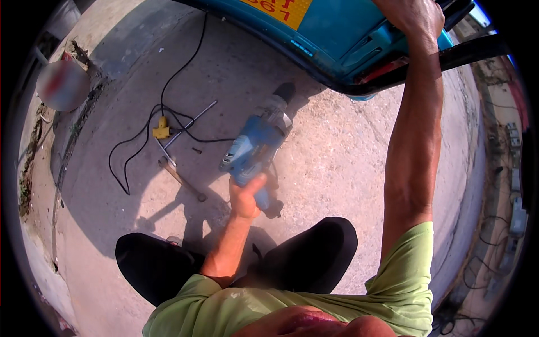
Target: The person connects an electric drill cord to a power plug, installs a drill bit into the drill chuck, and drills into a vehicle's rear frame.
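My left hand (pixel 245 197) is closed around the rear handle of a blue corded impact wrench (pixel 254 143). The tool is slightly blurred, with a silver front housing and a dark round nose that points up and away toward the teal vehicle (pixel 359 36). At the upper right, my right hand (pixel 414 17) rests at the edge of that vehicle, beside its black frame bar. The picture's edge cuts off its fingers, so I cannot make out whether they grip anything.
On the concrete lie a yellow plug connector (pixel 161 129) with looping black cable, a T-shaped metal bar (pixel 196 116), a spanner (pixel 182 178) and a small bolt (pixel 196 150). My dark-clad knees (pixel 314 247) are close below the tool. Cables and grey boxes (pixel 514 210) line the right side.
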Demonstrator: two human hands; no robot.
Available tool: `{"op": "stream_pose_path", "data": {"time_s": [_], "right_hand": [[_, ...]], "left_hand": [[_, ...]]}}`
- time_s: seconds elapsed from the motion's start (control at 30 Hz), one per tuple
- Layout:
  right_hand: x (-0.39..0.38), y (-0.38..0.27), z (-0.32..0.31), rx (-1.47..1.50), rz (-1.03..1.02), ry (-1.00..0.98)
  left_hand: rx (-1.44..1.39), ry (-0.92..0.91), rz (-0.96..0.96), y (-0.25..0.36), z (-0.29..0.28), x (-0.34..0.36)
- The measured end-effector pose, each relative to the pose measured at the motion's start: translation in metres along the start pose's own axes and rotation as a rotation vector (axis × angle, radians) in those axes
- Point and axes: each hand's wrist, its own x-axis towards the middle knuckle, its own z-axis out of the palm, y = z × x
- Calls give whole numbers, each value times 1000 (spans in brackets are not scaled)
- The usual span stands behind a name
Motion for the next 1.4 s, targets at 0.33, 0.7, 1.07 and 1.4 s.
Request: {"op": "stream_pose_path", "data": {"time_s": [0.33, 0.7, 1.07, 1.4], "right_hand": [[-5, 0, 0, -64, -93, 49], [-7, -4, 4, -64, -50, 64], [5, 0, 0, -46, -7, 17], [7, -1, -5, -9, -18, -2]], "left_hand": [[-12, -13, -11, 8, 9, -2], [-21, -28, -44, 11, 16, -5], [-10, -53, -67, 21, 20, -7], [-23, -75, -96, 28, 17, -7]]}}
